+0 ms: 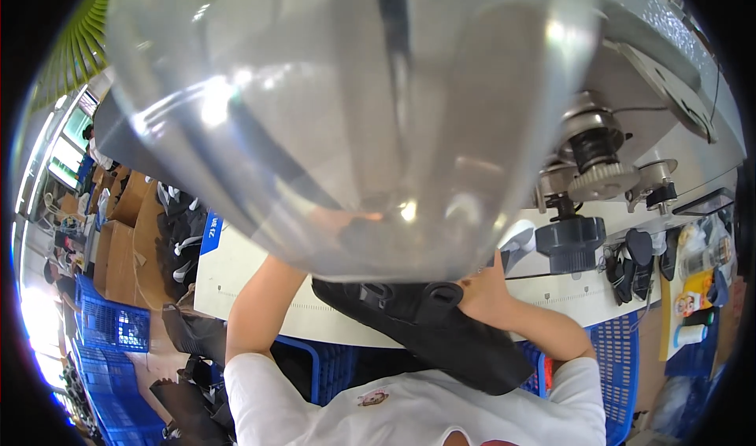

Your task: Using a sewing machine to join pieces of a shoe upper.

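Observation:
A black, padded-looking fabric piece (441, 336) with a dark oval ring and strap-like parts on top hangs over the table's near edge toward my lap. My right hand (482, 292) is closed at its right upper edge, with the fingertips partly hidden. My left forearm (266, 303) reaches in from the left, and my left hand (339, 219) is only a blur behind a clear curved plastic part (346, 131). That part, large and close, covers the middle of the view and hides the work area. It appears to belong to a sewing machine (661, 60).
Metal thread tensioners and a dark knob (571, 244) stick out at right. The pale table (236, 281) carries a ruler scale. Several black pieces (636, 257) and a thread spool (690, 335) lie right. Blue baskets (617, 367) stand below; cardboard boxes (122, 261) are left.

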